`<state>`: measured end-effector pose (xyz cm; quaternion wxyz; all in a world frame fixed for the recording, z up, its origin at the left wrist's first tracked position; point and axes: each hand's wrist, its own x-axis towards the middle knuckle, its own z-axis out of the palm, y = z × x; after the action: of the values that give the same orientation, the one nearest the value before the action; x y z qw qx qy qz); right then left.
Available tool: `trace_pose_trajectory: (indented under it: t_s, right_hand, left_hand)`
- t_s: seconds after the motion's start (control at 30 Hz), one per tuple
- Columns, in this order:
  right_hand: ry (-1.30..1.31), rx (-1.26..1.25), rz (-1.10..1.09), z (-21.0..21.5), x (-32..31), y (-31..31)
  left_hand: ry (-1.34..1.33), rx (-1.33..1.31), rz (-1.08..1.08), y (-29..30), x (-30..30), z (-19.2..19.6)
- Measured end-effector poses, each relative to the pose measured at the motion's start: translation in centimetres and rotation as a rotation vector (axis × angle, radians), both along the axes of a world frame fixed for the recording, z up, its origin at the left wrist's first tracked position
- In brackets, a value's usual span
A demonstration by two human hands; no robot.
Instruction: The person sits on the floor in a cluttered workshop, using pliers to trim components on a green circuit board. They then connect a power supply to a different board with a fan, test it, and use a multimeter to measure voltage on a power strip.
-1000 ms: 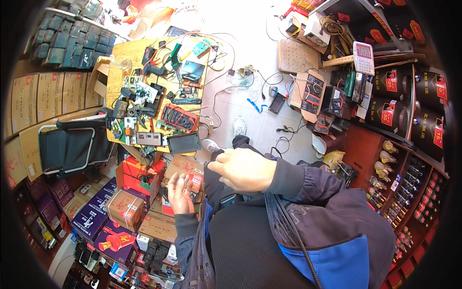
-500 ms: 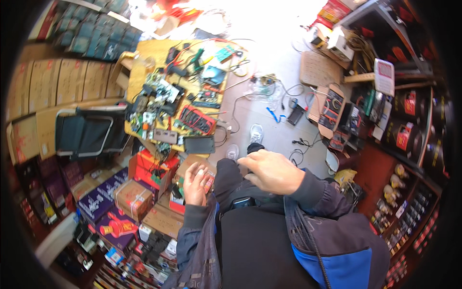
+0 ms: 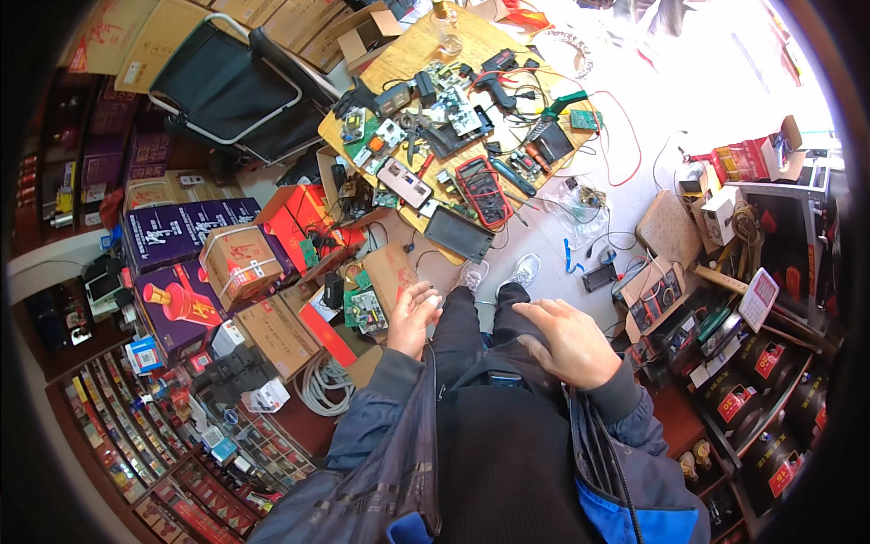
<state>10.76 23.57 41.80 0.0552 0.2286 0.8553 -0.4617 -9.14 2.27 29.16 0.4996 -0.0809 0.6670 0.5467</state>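
Observation:
My left hand hovers in front of my body, beside an open carton of circuit boards. Its fingers are loosely bent and apart, with nothing in them. On the other side, my right hand hangs over my right thigh, back of the hand up. Its fingers stretch inward, the thumb stands apart, and no object shows in it. Ahead stands a wooden table, strewn with circuit boards, a red-framed multimeter, pliers and a dark flat panel at its near edge.
A black folding chair stands left of the table. Purple cartons and a strapped brown box are stacked at left. Cables and a small black device lie on the floor. Shelves with dark jars line the right.
My view has swung left, so the table and boxes sit further right in the picture. Both hands stay in front of me, empty; the right one's fingers look more spread.

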Motion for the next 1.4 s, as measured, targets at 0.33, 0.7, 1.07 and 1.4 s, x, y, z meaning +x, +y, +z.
trace_pose_trajectory:
  t_s: [0.33, 0.7, 1.07, 1.4]
  right_hand:
    - [-0.118, -0.010, -0.091, -0.1, -3.1, -4.7]
    - [-0.364, -0.148, -0.535, -13.6, 3.0, -8.3]
    - [-0.211, 0.032, -0.639, -19.1, 11.1, -18.9]
    - [-0.226, -0.063, -0.885, -22.8, 29.0, -16.2]
  left_hand:
    - [-0.079, 0.038, -0.001, -4.4, -4.6, -3.0]
    - [-0.150, 0.000, -0.054, -6.3, -5.0, -5.8]
    - [-0.130, 0.121, -0.187, -3.9, 2.0, -8.5]
    - [-0.066, 0.086, -0.420, 1.0, 13.1, -14.9]
